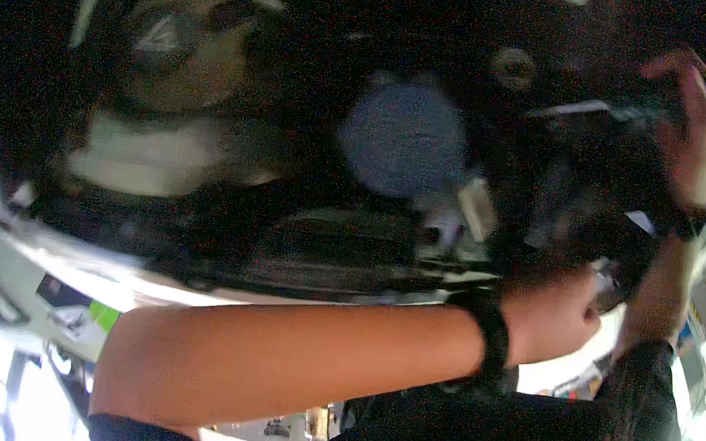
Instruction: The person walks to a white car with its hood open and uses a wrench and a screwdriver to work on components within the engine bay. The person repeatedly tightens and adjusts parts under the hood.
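Note:
My left forearm crosses the lower middle, with a black band at the wrist. My left hand (pixel 552 313) is closed at the right, beside a small shiny metallic part (pixel 607 285); what lies in its fingers is hidden. Farther up at the right edge, my right hand (pixel 690 146) reaches over the dark cavity, blurred, its fingers bent but apart and nothing visible in them. Both hands are over what looks like a vehicle's engine bay. A round blue-grey disc-shaped part (pixel 405 142) lies in its middle, left of the hands.
A blurred brownish rounded part (pixel 187 53) and a pale block-like part (pixel 150 156) fill the left of the bay. A small pale upright piece (pixel 477 209) stands right of the disc. The white body edge (pixel 77 258) curves along the near side. Bright lights glare at the lower right.

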A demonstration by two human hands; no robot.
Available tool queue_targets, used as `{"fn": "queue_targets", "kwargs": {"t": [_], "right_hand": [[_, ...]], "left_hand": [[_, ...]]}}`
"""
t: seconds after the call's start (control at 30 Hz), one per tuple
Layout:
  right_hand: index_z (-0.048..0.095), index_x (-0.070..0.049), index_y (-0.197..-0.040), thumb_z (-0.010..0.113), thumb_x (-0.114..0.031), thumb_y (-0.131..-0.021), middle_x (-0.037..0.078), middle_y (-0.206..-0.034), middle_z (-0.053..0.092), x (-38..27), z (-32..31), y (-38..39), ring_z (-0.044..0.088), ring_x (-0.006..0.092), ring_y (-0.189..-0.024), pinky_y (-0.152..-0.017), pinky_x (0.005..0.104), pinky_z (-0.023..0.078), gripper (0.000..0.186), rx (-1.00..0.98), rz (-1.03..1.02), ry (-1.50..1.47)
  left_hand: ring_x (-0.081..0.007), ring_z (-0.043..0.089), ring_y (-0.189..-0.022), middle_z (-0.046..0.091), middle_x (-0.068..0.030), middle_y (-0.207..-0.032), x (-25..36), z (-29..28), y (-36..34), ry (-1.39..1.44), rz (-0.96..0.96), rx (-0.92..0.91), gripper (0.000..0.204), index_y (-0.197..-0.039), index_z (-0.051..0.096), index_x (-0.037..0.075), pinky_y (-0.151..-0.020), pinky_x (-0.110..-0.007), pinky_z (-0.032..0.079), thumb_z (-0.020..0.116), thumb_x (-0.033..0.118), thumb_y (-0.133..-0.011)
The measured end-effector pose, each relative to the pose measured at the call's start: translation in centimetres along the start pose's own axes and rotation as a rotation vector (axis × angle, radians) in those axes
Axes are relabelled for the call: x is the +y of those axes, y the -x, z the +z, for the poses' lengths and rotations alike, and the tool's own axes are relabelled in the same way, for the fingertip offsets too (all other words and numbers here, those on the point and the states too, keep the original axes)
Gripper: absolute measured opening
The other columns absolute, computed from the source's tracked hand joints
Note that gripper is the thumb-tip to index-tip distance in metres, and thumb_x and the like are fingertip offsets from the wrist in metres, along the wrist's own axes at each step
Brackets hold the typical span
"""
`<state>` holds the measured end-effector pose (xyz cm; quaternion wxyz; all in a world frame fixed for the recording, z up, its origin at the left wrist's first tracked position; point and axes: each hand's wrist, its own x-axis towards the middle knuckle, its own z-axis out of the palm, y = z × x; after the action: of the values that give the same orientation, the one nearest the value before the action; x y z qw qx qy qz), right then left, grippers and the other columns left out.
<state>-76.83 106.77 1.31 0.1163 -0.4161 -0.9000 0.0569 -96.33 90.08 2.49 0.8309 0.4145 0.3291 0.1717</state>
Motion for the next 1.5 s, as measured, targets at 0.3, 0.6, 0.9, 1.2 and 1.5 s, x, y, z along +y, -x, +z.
{"fn": "queue_targets", "kwargs": {"t": [0.3, 0.6, 0.9, 1.2, 1.5], "right_hand": [[0.068, 0.002, -0.084, 0.073, -0.032, -0.093, 0.01, -0.075, 0.065, -5.8, -0.3, -4.7, 0.066, 0.0218, -0.069, -0.067, 0.0367, 0.051, 0.036, 0.018, 0.446, -0.627], [0.063, -0.002, -0.087, 0.039, -0.052, -0.105, 0.005, -0.084, 0.06, -1.9, 0.2, -1.9, 0.052, 0.0144, -0.079, -0.072, 0.0288, 0.038, 0.059, -0.06, 0.449, -0.656], [0.061, -0.001, -0.083, 0.073, -0.028, -0.094, 0.001, -0.071, 0.054, -3.9, -0.3, -3.4, 0.047, 0.0097, -0.066, -0.062, 0.0294, 0.041, 0.031, -0.24, 0.312, -0.394], [0.062, -0.002, -0.082, 0.081, -0.025, -0.087, 0.008, -0.065, 0.049, -5.4, 1.0, -4.8, 0.044, 0.0221, -0.059, -0.059, 0.0335, 0.042, 0.03, -0.239, 0.24, -0.318], [0.068, -0.006, -0.084, 0.084, -0.028, -0.084, 0.012, -0.069, 0.061, -5.2, 0.3, -4.2, 0.064, 0.0342, -0.065, -0.06, 0.0383, 0.049, 0.027, -0.157, 0.075, -0.334]], "left_hand": [[-0.0344, 0.065, -0.056, 0.063, -0.0276, -0.066, 1.0, -2.1, 0.9, -0.057, -0.065, -0.079, 0.033, -0.076, 0.067, -0.009, -0.059, -0.046, 0.048, 0.063, 0.021, -0.09], [-0.0388, 0.065, -0.058, 0.062, -0.0284, -0.066, 0.9, -1.7, 0.2, -0.054, 0.01, 0.036, 0.033, -0.074, 0.067, -0.008, -0.058, -0.047, 0.048, 0.063, 0.021, -0.09], [-0.046, 0.068, -0.07, 0.064, -0.0312, -0.071, 1.4, -1.8, -0.1, -0.026, -0.055, -0.025, 0.028, -0.065, 0.065, -0.006, -0.067, -0.052, 0.054, 0.065, 0.016, -0.082], [-0.0402, 0.065, -0.059, 0.063, -0.0273, -0.068, 1.3, -2.5, 0.3, -0.09, -0.047, -0.068, 0.033, -0.076, 0.066, -0.007, -0.061, -0.048, 0.049, 0.063, 0.022, -0.09], [-0.0386, 0.062, -0.057, 0.063, -0.0261, -0.067, 1.0, -2.4, 0.2, -0.046, -0.043, -0.064, 0.034, -0.075, 0.065, -0.007, -0.06, -0.047, 0.047, 0.063, 0.022, -0.092]]}}
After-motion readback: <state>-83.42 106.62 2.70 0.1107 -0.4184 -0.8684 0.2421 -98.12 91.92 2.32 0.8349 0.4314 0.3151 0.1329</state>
